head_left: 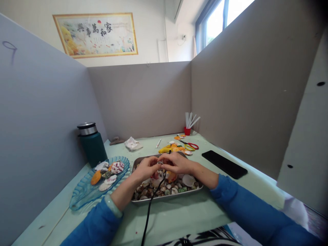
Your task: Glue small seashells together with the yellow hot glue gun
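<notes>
My left hand (pixel 148 167) and my right hand (pixel 177 163) meet over a metal tray (pixel 167 195) filled with small seashells (pixel 153 192). Their fingertips are pinched together around a small, dark-and-white striped piece that looks like a shell (pixel 160 163), mostly covered by the fingers. Below the hands, larger pale and orange shells (pixel 172 176) lie among the small ones. A black cord (pixel 153 201) runs from near the fingers down over the tray's front edge; whether it touches either hand, I cannot tell.
A blue scalloped dish (pixel 77 196) with several shells and a green bottle (pixel 92 145) stand left. Behind the tray lie a yellow object (pixel 165 149), scissors (pixel 190 146) and crumpled tissue (pixel 132 144). A red cup (pixel 187 131) holds white sticks; a black phone (pixel 224 164) lies right. Partitions enclose the table.
</notes>
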### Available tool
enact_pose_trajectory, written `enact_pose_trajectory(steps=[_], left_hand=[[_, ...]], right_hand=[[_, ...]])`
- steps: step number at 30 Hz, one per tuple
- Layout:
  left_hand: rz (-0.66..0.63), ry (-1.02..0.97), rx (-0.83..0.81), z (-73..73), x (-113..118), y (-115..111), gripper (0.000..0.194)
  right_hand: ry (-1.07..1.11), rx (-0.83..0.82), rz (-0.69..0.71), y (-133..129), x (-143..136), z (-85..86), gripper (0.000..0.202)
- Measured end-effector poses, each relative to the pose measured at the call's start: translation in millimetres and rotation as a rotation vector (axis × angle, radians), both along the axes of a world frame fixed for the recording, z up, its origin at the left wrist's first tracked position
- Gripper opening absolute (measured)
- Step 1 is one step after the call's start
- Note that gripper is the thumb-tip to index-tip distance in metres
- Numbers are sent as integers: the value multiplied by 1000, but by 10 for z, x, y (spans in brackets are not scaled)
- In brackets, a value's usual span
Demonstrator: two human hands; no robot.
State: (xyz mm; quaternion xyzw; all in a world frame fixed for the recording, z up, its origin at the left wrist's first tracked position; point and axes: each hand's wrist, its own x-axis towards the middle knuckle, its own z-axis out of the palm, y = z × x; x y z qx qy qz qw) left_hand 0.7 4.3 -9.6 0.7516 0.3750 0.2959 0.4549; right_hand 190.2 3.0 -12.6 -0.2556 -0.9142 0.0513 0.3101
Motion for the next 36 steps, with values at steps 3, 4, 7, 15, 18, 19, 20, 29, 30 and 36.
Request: enact_pose_trajectory(steps=[3,4,7,15,18,19,20,29,30,36], left_hand=[[2,7,-5,-15,-2,15,37],[2,5,-8,-18,-3,18,38],[10,-4,-17,-19,-3,14,39],[5,-8,-40,1,1,-12,40],[-3,-18,-39,5,4,-10,39],[-1,-18,-37,6,5,-11,39],[0,-14,-35,7,5,-11,38],[-15,-18,-28,15,1,-16,38],[-14,-20,-31,18,2,-20,38],[-8,-20,-60,42,3,-51,37]], right_hand=[[-9,9,-3,16,4,-9,26],[-12,11,-3,20,6,-12,26],[-14,16,-3,29,8,-19,26],[-16,18,4,24,8,-8,27],[-14,21,4,23,9,-4,27],[-12,23,4,24,9,-4,27],[-12,24,5,25,9,-5,27],[-8,30,-2,16,3,-6,27],[-9,32,-3,15,3,-5,27],[-25,35,7,29,8,-10,28]])
